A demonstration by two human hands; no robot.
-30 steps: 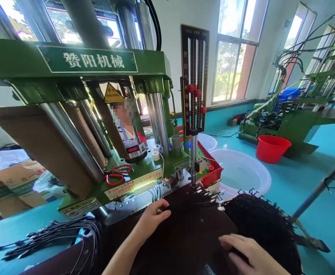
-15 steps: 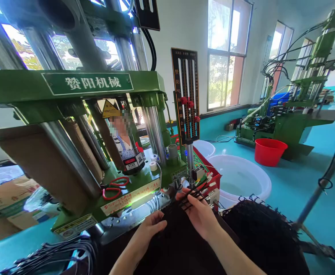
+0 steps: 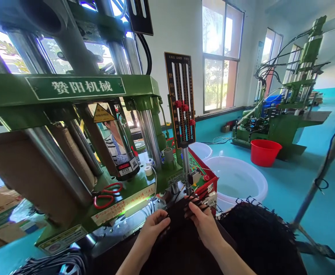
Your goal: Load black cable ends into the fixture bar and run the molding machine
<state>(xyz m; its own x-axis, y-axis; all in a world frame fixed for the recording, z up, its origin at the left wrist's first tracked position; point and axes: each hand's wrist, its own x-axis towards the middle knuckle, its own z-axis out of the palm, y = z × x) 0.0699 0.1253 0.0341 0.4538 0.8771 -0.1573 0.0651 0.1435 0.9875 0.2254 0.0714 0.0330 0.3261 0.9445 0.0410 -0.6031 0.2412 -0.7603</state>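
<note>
Green press (image 3: 70, 114) fills the left half of the frame: steel columns, a nameplate with white characters at upper left, a yellow warning triangle below it. Teal floor (image 3: 285, 191) covers the right half. Second green machine (image 3: 285, 114) stands at upper right, well apart, with black hoses looping above it. Cable heap (image 3: 265, 236) sits at lower right, a big dark mound with ends sticking out along its top edge. White basin (image 3: 236, 179) is right of centre, just behind the heap, with a smaller white one behind it. Dark tabletop (image 3: 179, 248) is at bottom centre, butting against the press base. Black scale bar (image 3: 180, 99) stands upright at centre, with red knobs on its slots. Red bucket (image 3: 263, 152) is on the floor beside the second machine. A person (image 3: 114, 141) in a striped top is partly visible through the press columns, centre left.

Right hand (image 3: 203, 223), bottom centre, has its fingers closed on the black cables (image 3: 196, 200), a thin fanned bunch. The cable ends point up toward the press base and the red control box. Left hand (image 3: 154, 227) is just left of it, near but not touching, fingers curled narrow on the tabletop edge. Cannot tell if it pinches a cable. Red scissors (image 3: 107, 193) lie flat on the press base, left of the hands.
</note>
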